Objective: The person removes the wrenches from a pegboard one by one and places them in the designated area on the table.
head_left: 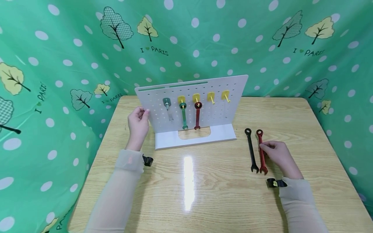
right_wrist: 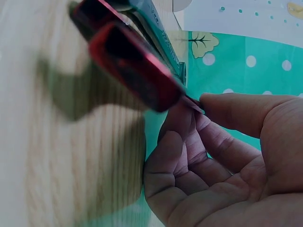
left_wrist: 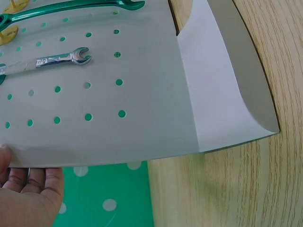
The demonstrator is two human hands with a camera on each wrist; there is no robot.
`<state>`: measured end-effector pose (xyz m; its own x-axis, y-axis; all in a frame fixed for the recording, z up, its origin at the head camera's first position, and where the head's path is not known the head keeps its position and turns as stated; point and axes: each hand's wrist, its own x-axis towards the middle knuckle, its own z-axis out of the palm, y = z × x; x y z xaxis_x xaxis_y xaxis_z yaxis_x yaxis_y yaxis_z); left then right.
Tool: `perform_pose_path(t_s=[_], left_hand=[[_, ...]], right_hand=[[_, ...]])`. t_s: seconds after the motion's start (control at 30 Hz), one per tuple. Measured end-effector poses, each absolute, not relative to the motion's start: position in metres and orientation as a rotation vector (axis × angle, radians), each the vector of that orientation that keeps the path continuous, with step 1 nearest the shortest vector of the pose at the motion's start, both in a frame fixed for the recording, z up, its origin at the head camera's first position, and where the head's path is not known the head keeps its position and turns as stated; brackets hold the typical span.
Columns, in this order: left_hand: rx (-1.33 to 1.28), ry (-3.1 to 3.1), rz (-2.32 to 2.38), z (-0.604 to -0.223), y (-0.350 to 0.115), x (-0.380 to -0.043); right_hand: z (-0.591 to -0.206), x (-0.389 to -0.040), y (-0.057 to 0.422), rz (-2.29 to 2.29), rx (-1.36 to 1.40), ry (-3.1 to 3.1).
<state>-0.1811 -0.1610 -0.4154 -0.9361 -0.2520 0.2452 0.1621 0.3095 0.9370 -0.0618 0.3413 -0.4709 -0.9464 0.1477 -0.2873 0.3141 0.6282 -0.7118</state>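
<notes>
My left hand [head_left: 138, 124] grips the left edge of a white pegboard [head_left: 157, 113], thumb in front and fingers curled behind it. On the right of the table, my right hand [head_left: 278, 155] pinches a red combination wrench [head_left: 261, 156] by its shaft. Its open end angles toward the camera in the right wrist view, casting a shadow on the wood. Left of it lies a black wrench [head_left: 251, 149]. From the board's hooks hang a small silver wrench [left_wrist: 61, 59], a green wrench [head_left: 184, 117] and another red wrench [head_left: 197, 116].
Two yellow hooks [head_left: 211, 96] at the board's right bear no wrench. The board stands on a white base [head_left: 166, 140] with a cut-out, toward the back of the wooden table [head_left: 221, 194]. A green dotted curtain [head_left: 204, 58] closes off the back and sides.
</notes>
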Motion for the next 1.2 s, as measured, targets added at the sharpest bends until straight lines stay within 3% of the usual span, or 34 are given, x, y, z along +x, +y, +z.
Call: perform_pose_path(t_s=[1.2], left_hand=[[0.084, -2.226, -1.68, -0.415, -0.1608, -0.1811]], right_hand=[[-0.4724, -0.0668, 0.3336, -1.09, 0.346, 2.791]])
